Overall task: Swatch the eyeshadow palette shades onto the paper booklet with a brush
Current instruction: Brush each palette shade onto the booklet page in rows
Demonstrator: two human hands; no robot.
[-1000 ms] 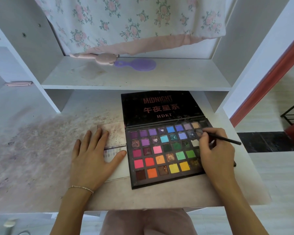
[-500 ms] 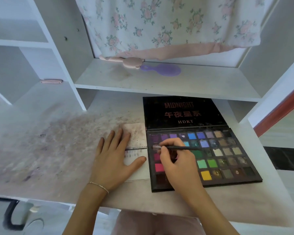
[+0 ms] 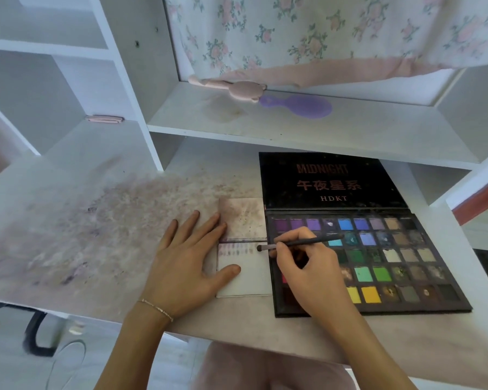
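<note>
The right hand (image 3: 307,266) pinches the brush (image 3: 299,244) near its head, and the tip hovers at the right edge of the paper booklet (image 3: 244,280), at the end of a row of faint swatches. The left hand (image 3: 189,263) lies flat with straight fingers on the booklet — it should keep pressing. The eyeshadow palette (image 3: 378,263) lies open just beside the booklet. A short, light stroke in the free space seems best — no overlap with the neighbour marks.
</note>
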